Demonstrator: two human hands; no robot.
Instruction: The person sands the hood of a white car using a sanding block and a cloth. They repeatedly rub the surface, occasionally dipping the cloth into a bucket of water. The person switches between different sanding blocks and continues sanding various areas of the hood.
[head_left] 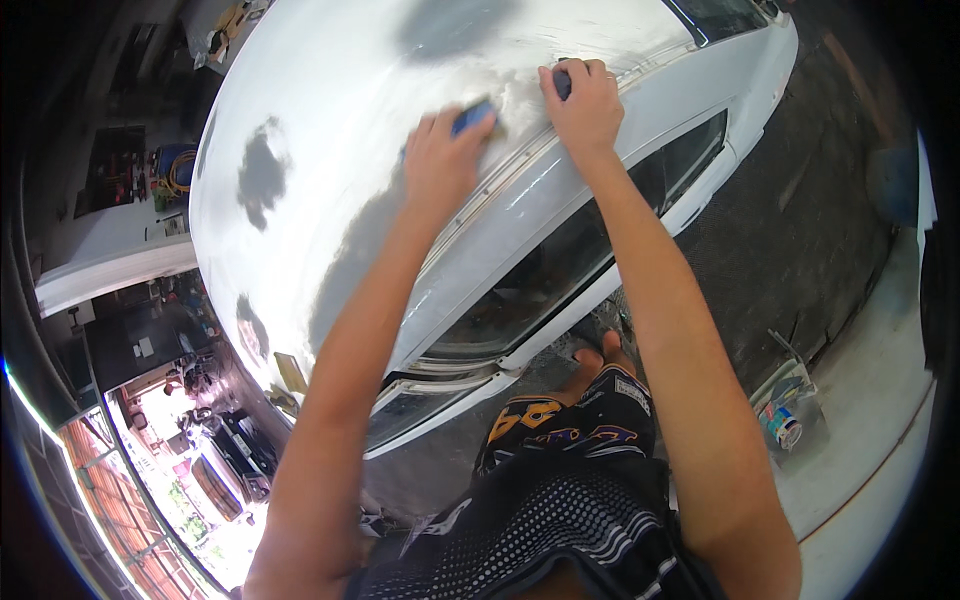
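Both arms reach over the white car roof (330, 90), which has several grey patches and a powdery smear near its side edge. My left hand (440, 160) is closed round a blue block (473, 117) and lies against the roof; this hand and the block are slightly blurred. To its right, near the roof's side channel, my right hand (590, 115) curls its fingers round a small dark block (562, 84). Most of that dark piece is hidden by the fingers, and its exact kind does not show.
Below the roof edge run the car's side windows (540, 290). A narrow yellowish strip (291, 372) lies on the roof at the left. A tin (782, 428) stands on a pale surface at the right. A cluttered work area and a parked vehicle (235, 450) are at the left.
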